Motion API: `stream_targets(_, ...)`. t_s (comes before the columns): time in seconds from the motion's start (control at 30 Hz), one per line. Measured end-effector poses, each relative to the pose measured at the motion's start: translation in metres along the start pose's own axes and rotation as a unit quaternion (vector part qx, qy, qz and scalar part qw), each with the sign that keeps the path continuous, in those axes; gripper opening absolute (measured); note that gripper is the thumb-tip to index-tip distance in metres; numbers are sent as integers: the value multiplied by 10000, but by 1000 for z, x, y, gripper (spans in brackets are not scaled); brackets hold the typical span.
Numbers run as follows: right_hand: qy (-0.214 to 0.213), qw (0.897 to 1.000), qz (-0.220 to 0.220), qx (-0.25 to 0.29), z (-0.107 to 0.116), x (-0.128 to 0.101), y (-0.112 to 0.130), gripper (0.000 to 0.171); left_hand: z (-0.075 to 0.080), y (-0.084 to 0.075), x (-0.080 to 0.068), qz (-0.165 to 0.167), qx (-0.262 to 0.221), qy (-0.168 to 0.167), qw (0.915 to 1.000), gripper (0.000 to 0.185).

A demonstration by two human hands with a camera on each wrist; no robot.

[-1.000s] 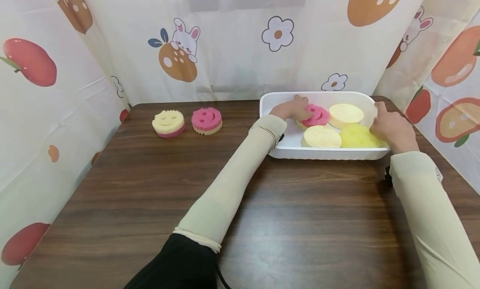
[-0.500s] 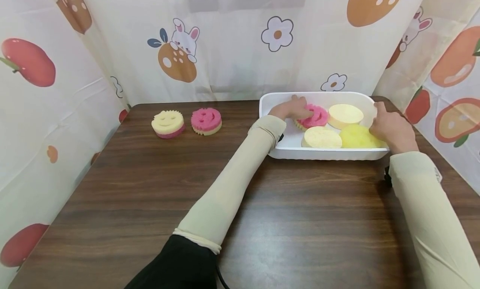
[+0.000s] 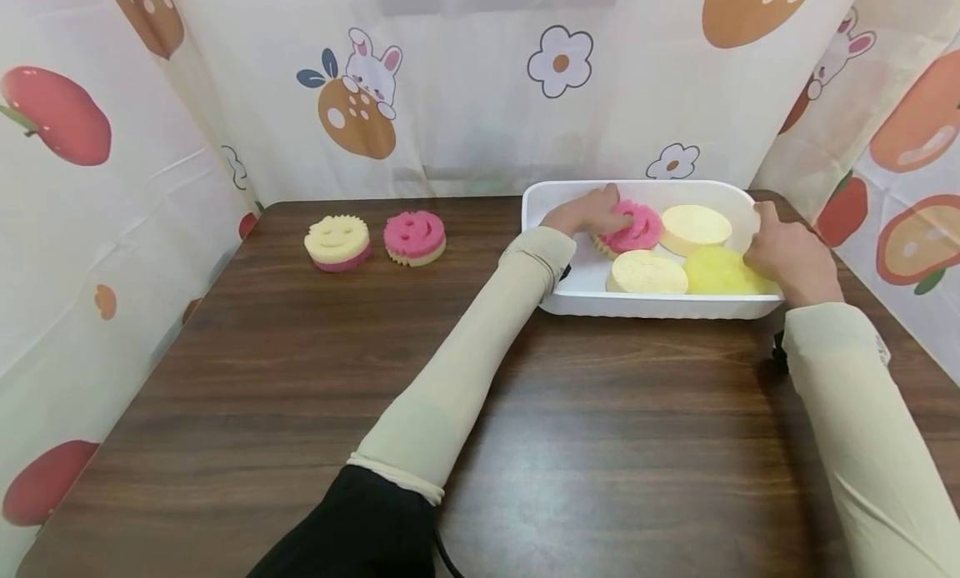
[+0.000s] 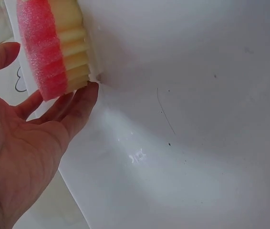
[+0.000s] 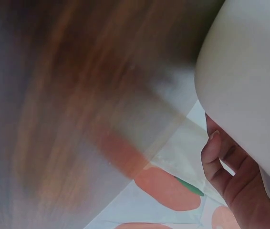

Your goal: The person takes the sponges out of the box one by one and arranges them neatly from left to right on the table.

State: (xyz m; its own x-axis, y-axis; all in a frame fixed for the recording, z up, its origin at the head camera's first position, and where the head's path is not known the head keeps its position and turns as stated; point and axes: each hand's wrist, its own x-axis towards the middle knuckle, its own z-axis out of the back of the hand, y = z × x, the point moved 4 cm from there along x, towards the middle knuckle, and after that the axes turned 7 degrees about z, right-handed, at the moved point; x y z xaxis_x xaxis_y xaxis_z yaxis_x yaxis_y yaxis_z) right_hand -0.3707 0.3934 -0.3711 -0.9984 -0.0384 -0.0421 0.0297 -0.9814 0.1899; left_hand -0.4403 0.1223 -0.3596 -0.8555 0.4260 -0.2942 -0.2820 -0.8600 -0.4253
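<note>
Left hand [image 3: 588, 216] clasps the pink smiley sponge [image 3: 633, 226] inside the white tray [image 3: 652, 306], upper right of frame. Right hand [image 3: 787, 253] grips the tray's right rim.

Field notes for you, operator. Dark wood-grain table [image 3: 300, 378] fills the lower and middle frame. Upper left of centre, two smiley sponges sit side by side, near but apart: a yellow-topped sponge [image 3: 337, 241] with a pink base at left, a pink-topped sponge [image 3: 415, 237] with a pale base at right. Behind and on both sides hangs a white printed curtain [image 3: 465, 103]: a rabbit with an orange fruit at upper centre-left, flowers at upper centre, red and orange fruit along the left and right edges.
</note>
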Motion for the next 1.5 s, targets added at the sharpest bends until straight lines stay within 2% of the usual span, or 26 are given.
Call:
stream_targets(0.17, -23, 10000, 13, 30, 1, 1, 0, 69, 2, -1, 2, -44, -187, -128, 9997, 79)
stream_targets(0.43, -14, 10000, 26, 48, 1, 1, -2, 70, 4, -2, 6, -14, -228, -315, 9992, 67)
stream_targets(0.6, -9, 10000, -42, 38, 2, -2, -7, 69, 2, -5, 7, -88, -397, -302, 9987, 71)
stream_targets(0.8, -21, 10000, 1, 12, 1, -2, -8, 67, 2, -7, 7, -91, -622, -439, 9971, 54)
stream_targets(1.0, -36, 9999, 97, 12, 0, -2, -3, 68, 3, -4, 7, -26, -337, -659, 9973, 50)
stream_targets(1.23, -47, 10000, 73, 12, 1, -3, -3, 67, 6, -8, 8, -281, -70, -701, 9971, 52)
stream_targets(1.5, -125, 9997, 197, -38, 0, 0, -2, 65, 8, -9, 5, -71, 330, -789, 9963, 56)
